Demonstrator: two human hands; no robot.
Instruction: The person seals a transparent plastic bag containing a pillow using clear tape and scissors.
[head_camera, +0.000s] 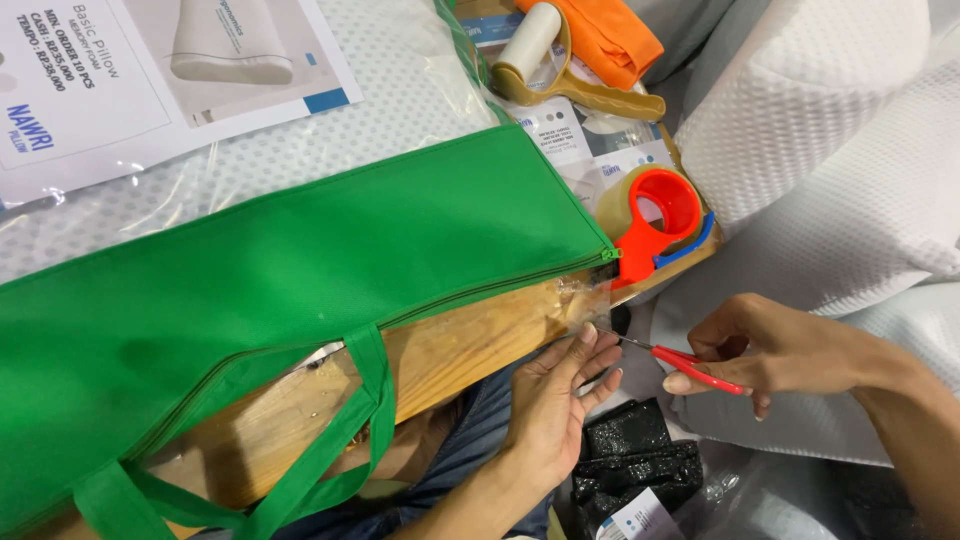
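Wooden table (470, 350) under green bag (280, 270); left hand (560, 395) flat, spread; right hand (775, 350) pinching red scissors (690, 368).

Green fabric bag (250, 290) with green straps, lying across the bare wood tabletop (470, 350). Red-handled scissors (690, 367), orange-red tape dispenser (655, 225), orange cloth (600, 35) at the far edge. White dotted-texture pillows (820, 150), glittery black pouch (635, 460).
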